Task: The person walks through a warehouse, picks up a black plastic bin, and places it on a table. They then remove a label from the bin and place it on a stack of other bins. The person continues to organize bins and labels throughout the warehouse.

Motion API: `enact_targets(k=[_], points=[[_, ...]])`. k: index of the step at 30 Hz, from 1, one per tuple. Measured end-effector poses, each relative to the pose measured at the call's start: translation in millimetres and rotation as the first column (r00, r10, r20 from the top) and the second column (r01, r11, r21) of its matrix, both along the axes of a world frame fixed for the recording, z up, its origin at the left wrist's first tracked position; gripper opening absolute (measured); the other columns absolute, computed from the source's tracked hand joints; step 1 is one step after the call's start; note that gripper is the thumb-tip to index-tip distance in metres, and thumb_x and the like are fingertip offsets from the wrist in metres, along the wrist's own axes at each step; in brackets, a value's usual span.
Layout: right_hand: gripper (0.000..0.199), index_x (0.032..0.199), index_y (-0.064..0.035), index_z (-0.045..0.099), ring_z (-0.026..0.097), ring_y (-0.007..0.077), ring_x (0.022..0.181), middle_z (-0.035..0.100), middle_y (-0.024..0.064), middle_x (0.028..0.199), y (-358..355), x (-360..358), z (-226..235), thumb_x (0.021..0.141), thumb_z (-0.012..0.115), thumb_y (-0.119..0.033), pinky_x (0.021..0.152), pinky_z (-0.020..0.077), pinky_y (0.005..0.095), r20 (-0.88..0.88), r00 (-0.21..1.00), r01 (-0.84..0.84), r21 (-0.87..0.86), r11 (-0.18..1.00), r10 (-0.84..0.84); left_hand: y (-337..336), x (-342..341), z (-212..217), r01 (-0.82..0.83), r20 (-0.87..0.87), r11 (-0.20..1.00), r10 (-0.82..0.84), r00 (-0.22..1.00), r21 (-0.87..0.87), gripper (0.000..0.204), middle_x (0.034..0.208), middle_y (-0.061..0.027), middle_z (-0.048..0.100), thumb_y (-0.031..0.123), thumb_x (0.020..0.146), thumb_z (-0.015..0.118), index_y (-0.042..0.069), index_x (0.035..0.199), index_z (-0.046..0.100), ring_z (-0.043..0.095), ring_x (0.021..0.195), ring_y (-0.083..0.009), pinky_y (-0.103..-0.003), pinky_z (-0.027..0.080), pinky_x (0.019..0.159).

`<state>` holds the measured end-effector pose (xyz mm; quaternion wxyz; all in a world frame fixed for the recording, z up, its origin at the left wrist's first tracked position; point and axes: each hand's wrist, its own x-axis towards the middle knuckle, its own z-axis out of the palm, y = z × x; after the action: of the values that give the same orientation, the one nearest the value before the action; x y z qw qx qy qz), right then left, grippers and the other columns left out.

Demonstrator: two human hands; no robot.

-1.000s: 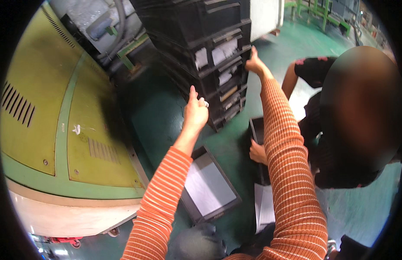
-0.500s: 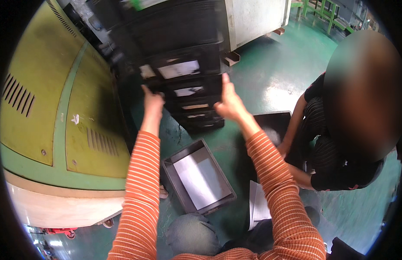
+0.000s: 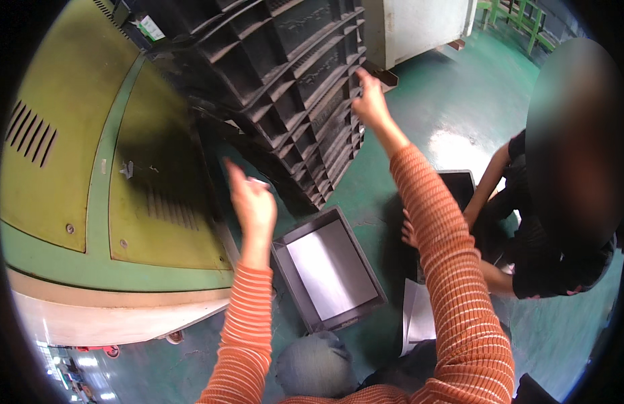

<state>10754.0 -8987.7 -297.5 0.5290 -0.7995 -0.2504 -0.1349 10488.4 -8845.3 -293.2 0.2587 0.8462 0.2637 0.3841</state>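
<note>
A tall stack of black plastic crates [image 3: 305, 101] stands ahead of me, slightly tilted in view, its ribbed side facing me. At the stack's right edge is my right hand [image 3: 372, 106], index finger and thumb spread; whether it touches the crates is hard to tell. My left hand [image 3: 253, 207] is apart from the stack, below its near left corner, with the fingers stretched forward and blurred. A small pale patch shows beside its thumb. Between my arms a grey tray [image 3: 295, 269] lies on the floor with a white sheet [image 3: 335, 269] in it.
A green machine cabinet [image 3: 150, 222] flanks the left side. On the right a person in dark clothes [image 3: 561, 262] crouches by a black crate [image 3: 458, 180], hands low. White papers [image 3: 418, 313] lie near my right knee. Behind the stack stands a pale metal box [image 3: 426, 27].
The crate stack has turned, from a labelled face to a ribbed side. My left hand has come away from it, toward me; my right hand has shifted farther up along its right edge.
</note>
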Motion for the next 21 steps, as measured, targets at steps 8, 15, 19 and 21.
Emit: enact_targets(k=[8, 15, 19, 21], points=[[0.074, 0.132, 0.0042, 0.024, 0.049, 0.0294, 0.112, 0.051, 0.024, 0.117, 8.3, 147.8, -12.7, 0.066, 0.054, -0.007, 0.097, 0.0354, 0.0308, -0.281, 0.948, -0.157, 0.004, 0.988, 0.152, -35.5, 63.6, -37.6, 0.046, -0.182, 0.946, -0.11, 0.977, -0.322, 0.054, 0.09, -0.0227, 0.055, 0.005, 0.086, 0.041, -0.012, 0.128, 0.012, 0.06, 0.077, -0.0275, -0.032, 0.049, 0.065], [0.061, 0.124, 0.0, 0.036, 0.051, 0.0313, 0.109, 0.051, 0.0212, 0.117, -8.0, 42.0, -9.0, 0.07, 0.062, -0.012, 0.091, 0.0405, 0.0368, -0.066, 0.997, -0.053, -0.05, 0.997, 0.049, 48.2, 49.9, -11.6, 0.017, -0.022, 0.63, -0.053, 0.998, -0.776, 0.081, 0.09, -0.0224, 0.054, -0.002, 0.082, 0.038, -0.002, 0.127, -0.03, 0.059, 0.064, -0.0217, -0.031, 0.054, 0.053], [0.029, 0.097, -0.0051, 0.047, 0.058, 0.0346, 0.082, 0.058, 0.0134, 0.094, -20.2, -45.3, 9.4, 0.076, 0.063, -0.016, 0.07, 0.0479, 0.0413, 0.096, 0.987, 0.13, -0.021, 0.991, -0.127, 140.9, 77.8, 8.6, -0.19, -0.222, 0.647, 0.032, 0.974, -0.739, 0.048, 0.088, -0.0201, 0.055, 0.006, 0.084, 0.036, 0.004, 0.128, 0.015, 0.061, 0.063, -0.0268, -0.042, 0.055, 0.05], [0.025, 0.087, -0.0061, 0.045, 0.057, 0.0346, 0.074, 0.055, 0.0119, 0.084, -12.2, -84.1, 8.4, 0.076, 0.063, -0.019, 0.061, 0.0474, 0.0429, 0.123, 0.983, 0.144, -0.054, 0.988, -0.137, 191.6, 80.2, 15.1, -0.152, -0.4, 0.808, -0.112, 0.91, -0.57, 0.027, 0.086, -0.01, 0.058, 0.019, 0.084, 0.045, 0.005, 0.107, 0.049, 0.061, 0.065, -0.0204, -0.036, 0.057, 0.055]])
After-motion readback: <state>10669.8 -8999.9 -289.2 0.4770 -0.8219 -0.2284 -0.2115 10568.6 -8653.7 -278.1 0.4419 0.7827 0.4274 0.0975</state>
